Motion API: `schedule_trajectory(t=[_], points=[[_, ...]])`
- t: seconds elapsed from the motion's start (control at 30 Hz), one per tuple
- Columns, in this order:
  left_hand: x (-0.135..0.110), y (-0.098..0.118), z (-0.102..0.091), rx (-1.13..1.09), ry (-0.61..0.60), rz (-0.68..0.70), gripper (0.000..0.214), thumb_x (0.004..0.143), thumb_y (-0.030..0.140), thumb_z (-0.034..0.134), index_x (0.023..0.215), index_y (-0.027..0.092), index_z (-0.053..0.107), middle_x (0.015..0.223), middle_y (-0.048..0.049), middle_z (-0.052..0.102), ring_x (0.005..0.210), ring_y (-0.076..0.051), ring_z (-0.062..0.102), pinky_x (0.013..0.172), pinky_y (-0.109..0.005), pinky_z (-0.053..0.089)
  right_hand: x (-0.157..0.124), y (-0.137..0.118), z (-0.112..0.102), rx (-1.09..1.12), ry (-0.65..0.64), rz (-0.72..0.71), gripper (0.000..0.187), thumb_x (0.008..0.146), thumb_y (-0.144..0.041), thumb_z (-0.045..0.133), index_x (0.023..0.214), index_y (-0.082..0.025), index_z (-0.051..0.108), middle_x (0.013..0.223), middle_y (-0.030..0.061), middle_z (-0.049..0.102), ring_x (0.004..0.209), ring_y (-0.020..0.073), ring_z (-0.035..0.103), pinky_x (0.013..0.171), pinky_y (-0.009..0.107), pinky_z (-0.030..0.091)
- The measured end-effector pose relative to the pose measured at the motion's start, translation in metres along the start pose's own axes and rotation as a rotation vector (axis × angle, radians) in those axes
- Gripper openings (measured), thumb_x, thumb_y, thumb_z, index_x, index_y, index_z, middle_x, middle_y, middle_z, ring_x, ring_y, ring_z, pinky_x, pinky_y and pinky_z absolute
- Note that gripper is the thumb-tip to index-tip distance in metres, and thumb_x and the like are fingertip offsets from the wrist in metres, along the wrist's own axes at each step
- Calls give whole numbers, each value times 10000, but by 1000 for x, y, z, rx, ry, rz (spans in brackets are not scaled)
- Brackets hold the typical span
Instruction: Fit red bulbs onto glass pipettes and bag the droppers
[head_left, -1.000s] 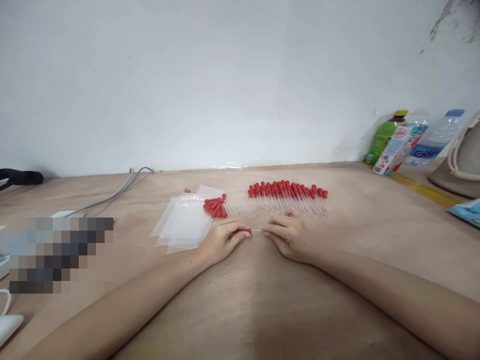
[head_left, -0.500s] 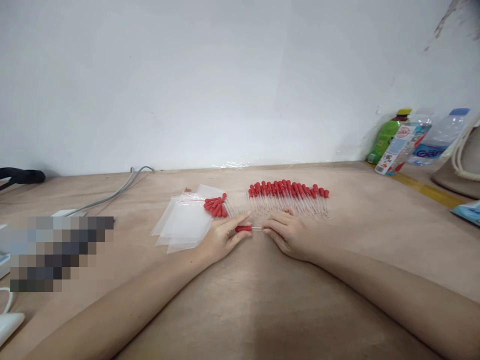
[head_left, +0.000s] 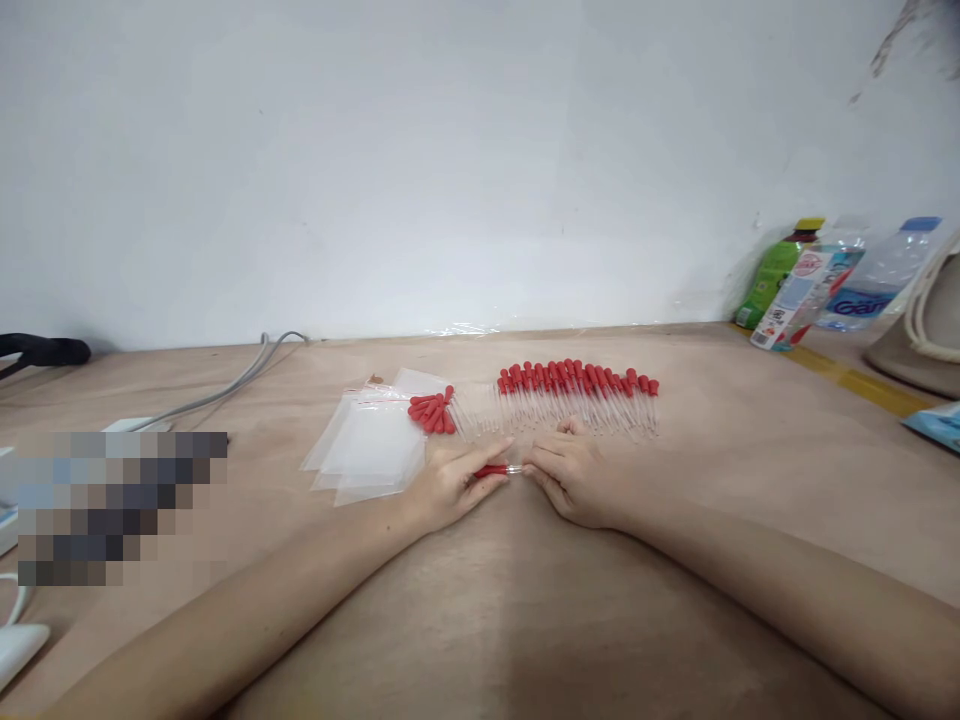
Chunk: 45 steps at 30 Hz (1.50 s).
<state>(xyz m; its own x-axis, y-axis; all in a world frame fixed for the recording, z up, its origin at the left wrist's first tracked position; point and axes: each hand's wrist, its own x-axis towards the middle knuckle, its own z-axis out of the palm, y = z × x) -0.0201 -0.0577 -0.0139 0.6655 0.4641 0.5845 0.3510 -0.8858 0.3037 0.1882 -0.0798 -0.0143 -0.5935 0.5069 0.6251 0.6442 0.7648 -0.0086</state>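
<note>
My left hand (head_left: 450, 482) and my right hand (head_left: 570, 474) meet over the wooden table (head_left: 525, 620) and hold one dropper (head_left: 496, 469) between them. The left fingers pinch its red rubber bulb, the right fingertips hold its clear glass tube. Just behind the hands lies a long row of droppers (head_left: 577, 395) with red bulbs pointing away from me. A small bunch of red bulbs (head_left: 432, 412) rests on a fanned stack of clear plastic bags (head_left: 367, 445) to the left.
Several drink bottles (head_left: 810, 275) stand at the back right by the white wall. A grey cable (head_left: 225, 385) runs along the back left. A blurred patch (head_left: 120, 505) covers something at the left, and a white item (head_left: 19, 650) sits at the near left edge.
Both hands drew slightly toward me with the dropper. The gap between bulb and right fingertips has shrunk, so less of the glass tube shows.
</note>
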Motion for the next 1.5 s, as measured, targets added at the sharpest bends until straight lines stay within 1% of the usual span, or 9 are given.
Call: schedule_trajectory(t=[0.33, 0.5, 0.6, 0.7, 0.8, 0.93, 1.23, 1.37, 1.5], points=[[3, -6, 1, 73, 52, 92, 459, 809, 174, 543, 1249, 205, 417, 880, -26, 665, 764, -122, 614, 693, -230, 488, 8, -3, -5, 82, -148, 113, 307, 891, -229, 311, 802, -168, 599, 757, 43, 616, 734, 137, 504, 732, 303, 264], [7, -12, -8, 123, 60, 16, 364, 790, 246, 575, 1141, 180, 507, 958, -55, 641, 870, -154, 588, 767, -274, 474, 12, -3, -19, -24, -206, 144, 256, 850, -259, 418, 742, -171, 633, 759, 50, 600, 742, 150, 490, 707, 303, 285], [12, -19, -22, 233, 153, -150, 320, 758, 328, 602, 1036, 172, 568, 937, -66, 628, 900, -194, 557, 820, -338, 443, 13, 8, -27, 51, -190, 301, 242, 831, -246, 436, 751, -173, 652, 749, 46, 612, 709, 140, 514, 676, 276, 330], [14, -33, -33, 365, 217, -321, 220, 797, 327, 538, 953, 186, 600, 929, -58, 619, 900, -208, 539, 834, -370, 414, 19, 29, -31, 173, -130, 571, 255, 808, -299, 450, 721, -178, 657, 688, 27, 622, 646, 131, 540, 606, 243, 370], [11, -48, -37, 425, 174, -425, 239, 807, 335, 501, 976, 194, 594, 992, -62, 596, 959, -229, 506, 864, -393, 389, 33, 48, -29, 203, -64, 814, 255, 751, -355, 499, 636, -176, 638, 607, 13, 613, 605, 135, 557, 567, 231, 385], [4, -62, -34, 414, 124, -514, 306, 810, 352, 476, 1044, 180, 571, 1058, -85, 551, 1004, -238, 486, 891, -398, 384, 58, 53, -13, 67, -47, 949, 276, 730, -386, 492, 580, -185, 607, 599, 22, 610, 634, 160, 571, 573, 249, 387], [2, -63, -30, 353, 75, -554, 340, 846, 360, 408, 1088, 169, 552, 1119, -84, 521, 1053, -215, 480, 926, -361, 386, 86, 48, 34, -182, -188, 977, 283, 772, -354, 412, 775, -180, 634, 785, 92, 644, 787, 239, 598, 644, 332, 416], [2, -68, -31, 334, 67, -533, 329, 849, 353, 403, 1086, 178, 550, 1112, -73, 532, 1058, -209, 480, 930, -357, 385, 84, 49, 35, -195, -194, 976, 328, 778, -401, 413, 802, -161, 635, 807, 113, 643, 802, 255, 596, 646, 342, 415], [1, -75, -32, 325, 86, -494, 307, 854, 334, 399, 1068, 185, 560, 1098, -67, 545, 1042, -202, 491, 917, -353, 394, 83, 33, 30, -167, -185, 905, 340, 781, -466, 408, 772, -204, 625, 792, 63, 648, 785, 220, 594, 655, 321, 406]])
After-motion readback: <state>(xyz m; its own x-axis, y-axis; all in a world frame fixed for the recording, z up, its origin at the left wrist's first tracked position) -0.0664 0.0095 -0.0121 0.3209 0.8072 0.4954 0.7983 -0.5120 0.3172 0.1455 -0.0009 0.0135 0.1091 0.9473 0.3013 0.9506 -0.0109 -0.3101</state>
